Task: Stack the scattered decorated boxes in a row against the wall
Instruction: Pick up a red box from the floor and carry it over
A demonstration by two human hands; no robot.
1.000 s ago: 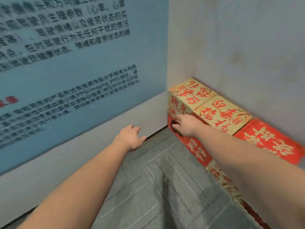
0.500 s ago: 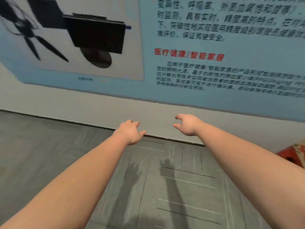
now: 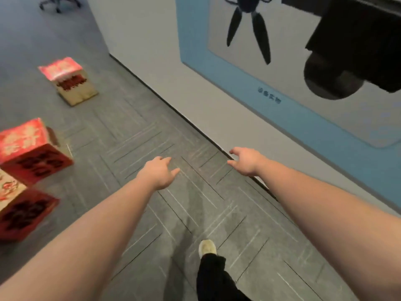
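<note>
A person's bare arms reach forward over a grey carpet-tile floor (image 3: 134,135), both hands empty. The left hand (image 3: 159,172) hangs with fingers loosely spread and relaxed; the right hand (image 3: 246,160), just in front of the dark skirting at the foot of the wall (image 3: 152,51), has its fingers slightly curved and apart, gripping nothing. Three decorated boxes sit scattered on the floor to the left, well apart from both hands: a far box (image 3: 69,82) with a pink-red top and cream side, a middle red box (image 3: 32,151) tilted on its neighbour, and a near red-and-cream box (image 3: 23,210) at the left edge. A blue-bordered poster (image 3: 238,77) covers the wall on the right. One pale shoe (image 3: 207,247) below a dark trouser leg shows near the bottom.
</note>
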